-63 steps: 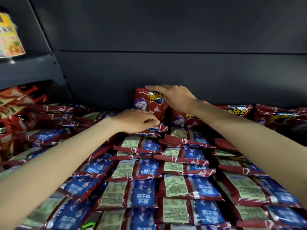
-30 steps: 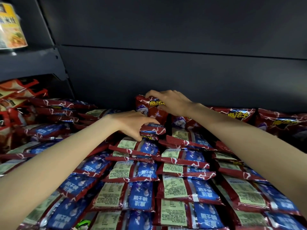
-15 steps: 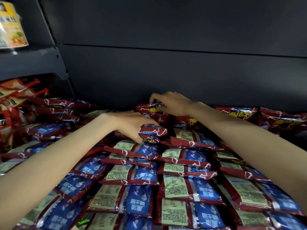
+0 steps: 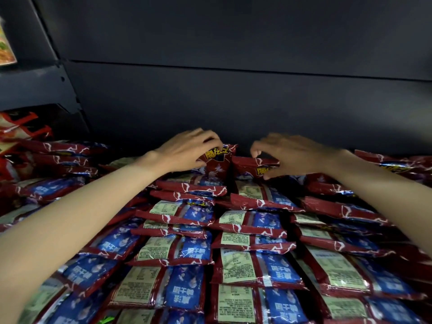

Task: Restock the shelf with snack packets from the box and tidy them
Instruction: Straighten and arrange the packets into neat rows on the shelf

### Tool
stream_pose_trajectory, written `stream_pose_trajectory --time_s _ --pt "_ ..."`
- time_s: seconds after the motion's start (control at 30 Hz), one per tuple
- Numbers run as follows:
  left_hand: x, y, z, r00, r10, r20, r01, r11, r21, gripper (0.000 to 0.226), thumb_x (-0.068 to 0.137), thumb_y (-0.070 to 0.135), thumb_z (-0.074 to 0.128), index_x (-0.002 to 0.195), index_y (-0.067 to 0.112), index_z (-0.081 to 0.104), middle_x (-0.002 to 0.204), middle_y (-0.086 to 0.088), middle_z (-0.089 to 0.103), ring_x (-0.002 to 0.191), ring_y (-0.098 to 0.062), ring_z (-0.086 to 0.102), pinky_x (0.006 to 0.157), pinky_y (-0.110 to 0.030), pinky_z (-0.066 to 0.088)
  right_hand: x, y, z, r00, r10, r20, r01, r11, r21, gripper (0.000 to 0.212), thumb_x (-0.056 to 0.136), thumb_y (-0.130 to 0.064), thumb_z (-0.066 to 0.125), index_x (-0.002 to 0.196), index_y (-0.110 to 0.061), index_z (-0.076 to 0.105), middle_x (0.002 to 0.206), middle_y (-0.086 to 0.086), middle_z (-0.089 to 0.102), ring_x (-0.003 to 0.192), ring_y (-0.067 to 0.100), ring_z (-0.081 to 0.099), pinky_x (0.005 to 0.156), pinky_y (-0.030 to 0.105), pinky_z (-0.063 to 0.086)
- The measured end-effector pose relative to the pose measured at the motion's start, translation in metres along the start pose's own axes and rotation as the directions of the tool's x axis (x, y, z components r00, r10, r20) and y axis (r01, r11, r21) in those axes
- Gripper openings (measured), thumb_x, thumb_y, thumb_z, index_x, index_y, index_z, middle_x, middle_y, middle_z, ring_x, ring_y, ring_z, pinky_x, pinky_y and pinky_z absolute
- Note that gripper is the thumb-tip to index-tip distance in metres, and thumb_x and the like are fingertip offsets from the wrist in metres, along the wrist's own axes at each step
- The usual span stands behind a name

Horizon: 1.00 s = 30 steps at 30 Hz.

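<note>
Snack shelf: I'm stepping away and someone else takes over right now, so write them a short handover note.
Left hand: gripping an upright red packet at the back row.
Right hand: pinching a tilted red packet beside it, against the dark back panel.
Stock: the shelf is covered with overlapping rows of red-and-blue packets lying label side up.
Done: front rows laid fairly evenly.
Left: stand and straighten the two back packets, neaten the messier left pile. The box is not in view.
</note>
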<state>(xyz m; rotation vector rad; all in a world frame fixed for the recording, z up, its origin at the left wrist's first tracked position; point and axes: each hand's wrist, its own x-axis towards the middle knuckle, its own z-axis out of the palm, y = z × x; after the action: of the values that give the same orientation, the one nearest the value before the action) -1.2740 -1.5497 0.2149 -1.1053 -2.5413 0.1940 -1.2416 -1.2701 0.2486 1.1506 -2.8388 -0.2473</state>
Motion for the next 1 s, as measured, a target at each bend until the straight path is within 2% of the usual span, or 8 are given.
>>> stream_pose_trajectory --time_s 0.13,0.23,0.33,0.43,0.57,0.67,0.83,1.0 --pt "0.005 -0.013 0.007 0.999 -0.003 0.049 0.000 0.997 0.073 0.051 0.087 0.003 0.057 0.133 0.021 0.044 0.130 -0.005 0.048 0.113 -0.023 0.053 0.074 -0.032 0.050 0.007 0.011 0.014 0.991 0.030 -0.132 -0.036 0.998 -0.043 0.027 0.089 -0.012 0.058 0.112 -0.022 0.048 0.099 -0.002 0.056 0.093 0.022 0.054 0.072 0.037 0.048" --pt "0.006 -0.020 0.010 0.999 0.054 -0.002 -0.052 0.985 0.167 0.052 0.082 0.005 0.065 0.129 0.019 0.049 0.131 -0.010 0.046 0.113 -0.024 0.049 0.078 -0.035 0.052 0.024 0.015 0.021 0.970 0.072 -0.232 -0.108 0.983 -0.149 0.036 0.086 -0.001 0.059 0.118 -0.020 0.057 0.113 0.005 0.055 0.100 0.023 0.054 0.073 0.033 0.049" --pt "0.007 -0.022 0.013 0.988 0.135 -0.071 -0.114 0.961 0.252 0.056 0.070 0.005 0.071 0.122 0.019 0.055 0.131 -0.010 0.046 0.117 -0.026 0.044 0.091 -0.040 0.045 0.028 0.015 0.029 0.953 -0.026 -0.301 -0.065 0.955 -0.289 0.049 0.070 0.008 0.070 0.111 -0.019 0.067 0.101 0.009 0.058 0.086 0.026 0.058 0.064 0.033 0.049" --pt "0.008 -0.022 0.018 0.964 0.260 -0.065 -0.231 0.929 0.289 0.058 0.076 0.015 0.065 0.132 0.019 0.051 0.143 -0.007 0.040 0.130 -0.024 0.035 0.106 -0.041 0.030 0.021 0.020 0.036 0.934 -0.084 -0.348 -0.066 0.916 -0.396 0.053 0.063 0.004 0.078 0.108 -0.023 0.070 0.098 0.011 0.059 0.082 0.028 0.057 0.064 0.036 0.051" --pt "0.027 -0.007 0.031 0.840 0.539 0.065 -0.510 0.742 0.435 0.063 0.089 0.031 0.052 0.146 0.018 0.030 0.154 -0.001 0.022 0.143 -0.019 0.016 0.116 -0.042 0.008 0.011 0.023 0.037 0.962 -0.050 -0.267 -0.027 0.961 -0.276 0.068 0.063 0.012 0.075 0.122 -0.021 0.064 0.098 0.012 0.055 0.069 0.025 0.059 0.049 0.028 0.048" --pt "0.053 0.012 0.039 0.763 0.643 0.070 -0.585 0.641 0.498 0.061 0.091 0.032 0.049 0.146 0.017 0.026 0.154 -0.001 0.018 0.143 -0.019 0.016 0.115 -0.045 0.011 -0.007 0.034 0.018 0.974 -0.028 -0.224 -0.002 0.991 -0.133 0.042 0.086 -0.004 0.062 0.126 -0.018 0.059 0.117 0.009 0.054 0.076 0.022 0.063 0.063 0.029 0.051" --pt "0.080 0.028 0.060 0.802 0.594 0.065 -0.506 0.616 0.604 0.066 0.095 0.051 0.036 0.150 0.020 0.014 0.157 0.001 0.010 0.146 -0.020 0.002 0.116 -0.048 0.002 -0.068 0.073 0.017 0.953 0.021 -0.303 -0.095 0.968 -0.230 0.037 0.077 -0.010 0.075 0.113 -0.015 0.067 0.109 0.009 0.062 0.090 0.027 0.064 0.069 0.035 0.056" --pt "0.084 0.015 0.067 0.817 0.577 0.026 -0.503 0.688 0.523 0.079 0.088 0.056 0.048 0.151 0.024 0.013 0.158 0.004 0.008 0.145 -0.017 -0.002 0.117 -0.047 -0.002 -0.101 0.090 0.045 0.966 0.134 -0.219 -0.198 0.932 -0.304 0.074 0.066 -0.020 0.084 0.133 -0.022 0.052 0.115 0.007 0.059 0.096 0.029 0.059 0.079 0.040 0.054"
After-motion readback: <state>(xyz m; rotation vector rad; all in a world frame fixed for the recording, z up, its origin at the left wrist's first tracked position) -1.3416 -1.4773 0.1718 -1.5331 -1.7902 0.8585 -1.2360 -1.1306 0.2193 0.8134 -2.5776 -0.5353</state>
